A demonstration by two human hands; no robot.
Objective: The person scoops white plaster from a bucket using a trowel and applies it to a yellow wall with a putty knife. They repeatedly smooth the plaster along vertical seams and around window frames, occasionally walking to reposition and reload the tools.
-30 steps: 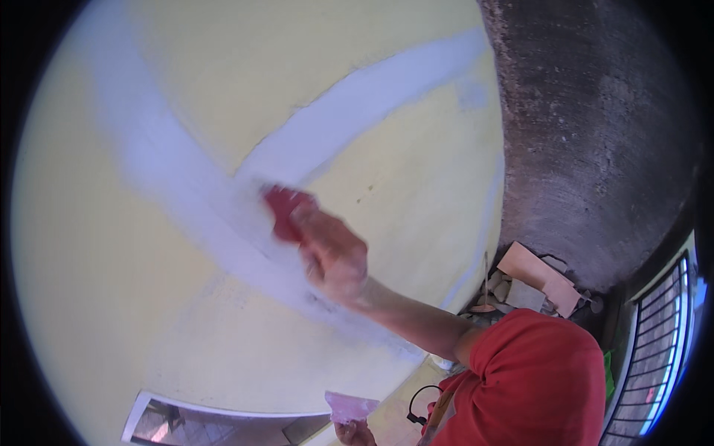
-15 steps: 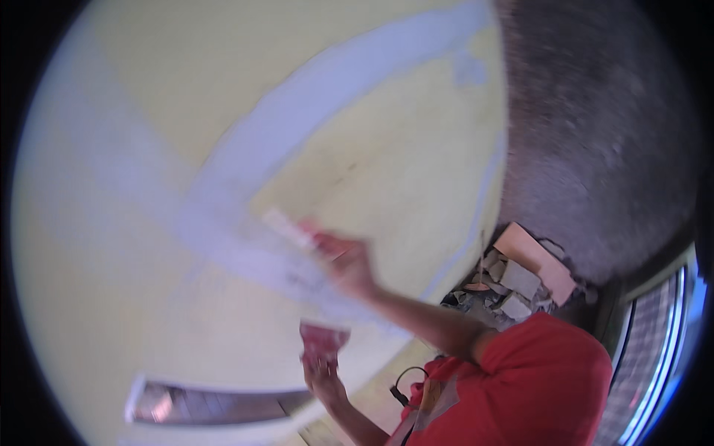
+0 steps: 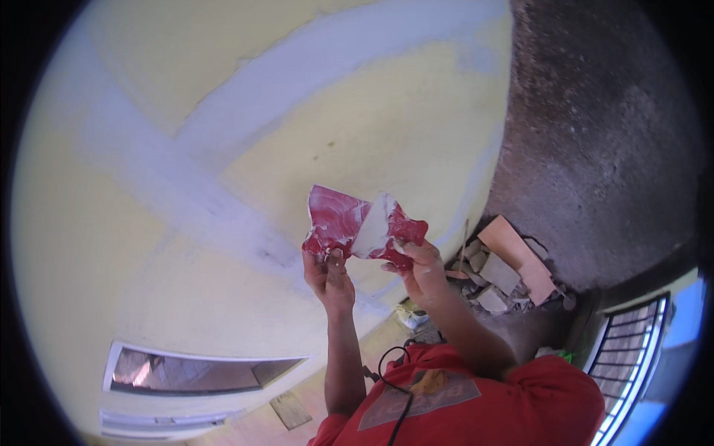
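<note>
In my left hand (image 3: 332, 284) is a red putty spreader (image 3: 333, 215), its face smeared with white streaks. My right hand (image 3: 424, 273) grips a second red putty spreader (image 3: 406, 229) with white putty (image 3: 374, 226) along its blade. The two blades meet and overlap in front of me, so I cannot tell exactly where one ends behind the other. Both hands are closed, thumbs pressed on the spreaders. Beyond them is a pale yellow wall (image 3: 394, 134) with wide whitish bands of filler (image 3: 297, 74) across it.
Broken slabs and rubble (image 3: 497, 275) lie to the right, beside a tan board (image 3: 520, 256). Dark rough ground (image 3: 595, 149) stretches along the far right. A white-framed window (image 3: 201, 372) is at lower left, a barred window (image 3: 625, 364) at lower right. A black cable (image 3: 401, 416) hangs over my red shirt.
My right hand has come back from the wall, and my left hand has risen. Their spreaders, apart before, now meet. The view has shifted slightly.
</note>
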